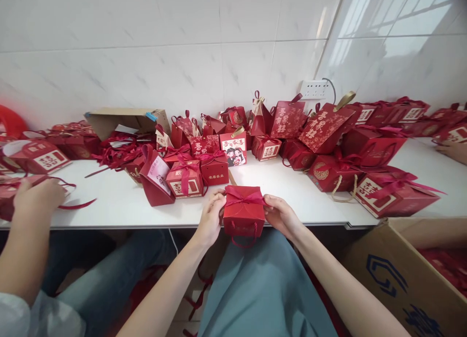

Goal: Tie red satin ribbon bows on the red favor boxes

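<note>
1. At the near edge of the white table, the left hand and right hand grasp a small red box from either side, fingers at its ribbon bow.
2. The box overhangs the table's edge, above the person's lap.
3. Just behind it stand tied red gift boxes and flat red bags.
4. Far left, a co-worker's hand rests on red ribbon.
5. Lower right, an open cardboard carton holds more red boxes.
</note>
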Demonstrator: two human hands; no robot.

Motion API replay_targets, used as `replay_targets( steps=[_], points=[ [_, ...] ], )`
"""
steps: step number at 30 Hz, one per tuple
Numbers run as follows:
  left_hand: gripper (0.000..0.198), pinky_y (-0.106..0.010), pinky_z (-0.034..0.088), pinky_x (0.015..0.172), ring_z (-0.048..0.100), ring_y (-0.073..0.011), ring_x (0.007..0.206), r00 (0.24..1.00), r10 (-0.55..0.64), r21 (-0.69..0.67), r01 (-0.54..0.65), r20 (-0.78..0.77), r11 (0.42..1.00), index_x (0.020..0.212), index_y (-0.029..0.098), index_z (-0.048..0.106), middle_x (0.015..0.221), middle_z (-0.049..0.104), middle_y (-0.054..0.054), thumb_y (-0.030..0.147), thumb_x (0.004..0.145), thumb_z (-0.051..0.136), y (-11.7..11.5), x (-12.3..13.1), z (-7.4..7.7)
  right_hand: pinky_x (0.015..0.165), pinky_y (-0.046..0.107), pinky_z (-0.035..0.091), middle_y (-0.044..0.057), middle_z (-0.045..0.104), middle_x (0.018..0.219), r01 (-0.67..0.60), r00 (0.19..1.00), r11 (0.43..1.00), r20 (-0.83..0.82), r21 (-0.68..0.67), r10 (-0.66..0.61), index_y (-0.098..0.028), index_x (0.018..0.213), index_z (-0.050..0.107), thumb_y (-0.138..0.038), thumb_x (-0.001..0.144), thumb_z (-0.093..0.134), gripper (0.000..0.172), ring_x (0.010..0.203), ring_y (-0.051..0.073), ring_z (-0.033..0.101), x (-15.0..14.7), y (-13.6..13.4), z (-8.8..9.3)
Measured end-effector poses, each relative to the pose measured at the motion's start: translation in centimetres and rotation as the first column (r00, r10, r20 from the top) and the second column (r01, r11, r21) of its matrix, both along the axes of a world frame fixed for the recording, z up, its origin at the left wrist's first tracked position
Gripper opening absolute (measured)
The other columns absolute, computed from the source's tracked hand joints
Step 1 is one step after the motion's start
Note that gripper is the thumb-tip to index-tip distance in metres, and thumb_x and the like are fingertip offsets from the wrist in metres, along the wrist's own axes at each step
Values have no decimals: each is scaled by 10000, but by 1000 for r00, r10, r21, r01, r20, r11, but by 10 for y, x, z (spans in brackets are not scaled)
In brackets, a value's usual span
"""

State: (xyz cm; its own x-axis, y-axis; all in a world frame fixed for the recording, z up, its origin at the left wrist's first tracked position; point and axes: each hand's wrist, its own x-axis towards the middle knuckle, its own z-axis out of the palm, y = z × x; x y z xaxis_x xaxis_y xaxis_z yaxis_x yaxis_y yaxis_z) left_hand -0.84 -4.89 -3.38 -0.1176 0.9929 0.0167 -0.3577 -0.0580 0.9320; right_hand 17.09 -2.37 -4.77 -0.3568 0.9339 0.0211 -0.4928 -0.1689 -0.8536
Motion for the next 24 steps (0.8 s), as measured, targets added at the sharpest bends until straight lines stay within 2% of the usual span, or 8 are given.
replay_targets(
  steps=[3,6,11,14,16,18,21,24],
  points=[
    [262,-196,404,610,509,-96,754,991,15,59,-7,-134,998,599,154,488,1000,502,-5,364,679,625,3,-5,-2,543,246,299,-54,323,518,-5,1000,999,29,33,4,-184,491,443,-407,619,748,399,515,93,318,5,0,-1],
    [280,-252,441,742,540,-167,959,977,-41,81,59,-209,995,801,194,521,1140,512,-42,423,684,632,2,-11,-6,606,269,379,-31,407,579,47,998,996,48,78,-51,-196,569,484,-520,684,664,387,583,128,437,11,0,-7],
    [702,-325,441,873,397,-244,1248,909,-113,101,166,-400,981,1172,253,377,1325,404,-108,373,587,745,0,-18,-7,846,353,446,55,588,1083,187,942,951,229,245,-245,-263,1011,510,-581,757,545,409,1010,213,561,13,-3,-19],
    [660,-375,426,933,390,-254,1261,882,35,111,20,-470,994,1197,235,361,1337,371,-129,374,644,693,7,-23,-4,948,386,402,66,576,1189,171,861,922,402,348,-311,-260,1069,499,-547,773,554,415,1144,222,513,12,-17,-12],
    [585,-398,399,977,388,-256,1261,822,255,176,-190,-510,966,1174,209,386,1326,366,-138,366,676,650,11,-28,-1,918,377,419,65,647,1040,110,820,926,494,362,-291,-229,960,549,-521,794,544,336,1039,218,577,14,-31,-2],
    [486,-402,371,1011,390,-247,1260,759,382,231,-304,-528,924,1144,201,426,1305,396,-129,365,720,596,12,-33,2,798,359,468,51,675,757,-26,828,957,543,290,-141,-194,797,575,-524,838,474,347,778,200,644,16,-43,9],
    [360,-394,357,1031,437,-228,1227,783,342,211,-271,-519,939,1092,212,489,1238,493,-96,391,780,518,8,-33,6,580,313,468,12,599,521,-77,840,978,542,195,-41,-183,652,539,-549,844,438,426,476,154,581,19,-51,18],
    [342,-380,384,1010,498,-226,1171,830,230,151,-177,-508,973,1055,202,519,1179,556,-90,403,778,517,5,-29,8,544,288,448,-3,579,569,103,769,948,580,302,-268,-187,668,525,-509,809,515,352,473,129,547,19,-42,17]
  ],
)
